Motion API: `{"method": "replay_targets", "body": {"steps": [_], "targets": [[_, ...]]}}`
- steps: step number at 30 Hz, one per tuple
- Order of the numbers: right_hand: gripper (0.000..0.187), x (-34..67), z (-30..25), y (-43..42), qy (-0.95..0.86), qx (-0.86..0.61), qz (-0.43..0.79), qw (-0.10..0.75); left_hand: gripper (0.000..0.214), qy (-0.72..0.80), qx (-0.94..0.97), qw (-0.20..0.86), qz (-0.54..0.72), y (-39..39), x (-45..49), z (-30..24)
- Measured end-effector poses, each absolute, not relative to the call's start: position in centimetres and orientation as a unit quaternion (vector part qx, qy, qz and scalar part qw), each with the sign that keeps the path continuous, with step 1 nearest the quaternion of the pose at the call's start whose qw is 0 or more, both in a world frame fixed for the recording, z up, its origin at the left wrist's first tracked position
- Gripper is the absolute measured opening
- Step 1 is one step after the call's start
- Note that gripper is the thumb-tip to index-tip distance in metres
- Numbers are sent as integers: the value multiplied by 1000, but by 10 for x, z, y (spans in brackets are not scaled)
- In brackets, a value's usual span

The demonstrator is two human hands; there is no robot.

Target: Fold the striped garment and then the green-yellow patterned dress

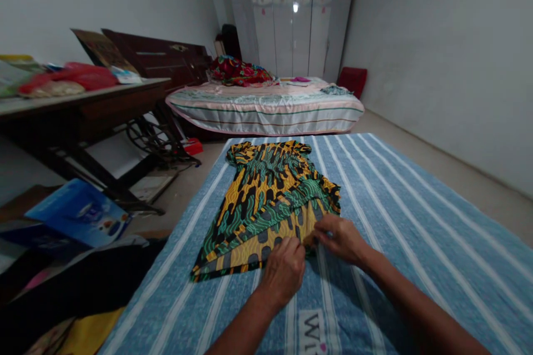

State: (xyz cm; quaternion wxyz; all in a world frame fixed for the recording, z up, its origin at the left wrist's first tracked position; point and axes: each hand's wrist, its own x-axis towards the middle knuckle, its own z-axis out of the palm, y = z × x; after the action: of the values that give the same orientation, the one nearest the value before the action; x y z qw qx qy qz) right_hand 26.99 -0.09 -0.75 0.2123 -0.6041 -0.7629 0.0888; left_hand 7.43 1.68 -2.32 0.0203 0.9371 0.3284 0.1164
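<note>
A patterned dress in yellow, green and black lies spread on a blue striped bed cover. Its gathered top points away from me, and the wide hem faces me with the paler inside showing. My left hand is closed on the hem near its middle. At the hem's right part, my right hand pinches the fabric between thumb and fingers. The fingertips of both hands are partly hidden by the hands and the cloth.
Beyond stands a second bed with a red floral blanket. On the left are a sewing machine table with bags on it and a blue box. Wardrobes line the far wall.
</note>
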Motion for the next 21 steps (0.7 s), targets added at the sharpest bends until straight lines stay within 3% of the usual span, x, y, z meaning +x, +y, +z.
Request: {"method": "replay_targets", "body": {"steps": [4,8,13,16,19,21], "targets": [[25,307,3,29,-615,-763,10,198,17,334,935,9,121,18,74,-25],[41,314,8,58,-595,-795,3,118,18,333,934,6,133,19,75,-30],[28,310,9,79,-563,-820,9,104,21,326,934,5,147,21,72,-36],[30,323,14,69,-528,-839,-3,129,20,315,934,9,170,23,69,-40],[33,341,15,39,-506,-831,-1,229,18,297,932,15,206,24,67,-43],[31,353,8,13,-466,-794,44,387,18,284,932,15,226,25,67,-43]]}}
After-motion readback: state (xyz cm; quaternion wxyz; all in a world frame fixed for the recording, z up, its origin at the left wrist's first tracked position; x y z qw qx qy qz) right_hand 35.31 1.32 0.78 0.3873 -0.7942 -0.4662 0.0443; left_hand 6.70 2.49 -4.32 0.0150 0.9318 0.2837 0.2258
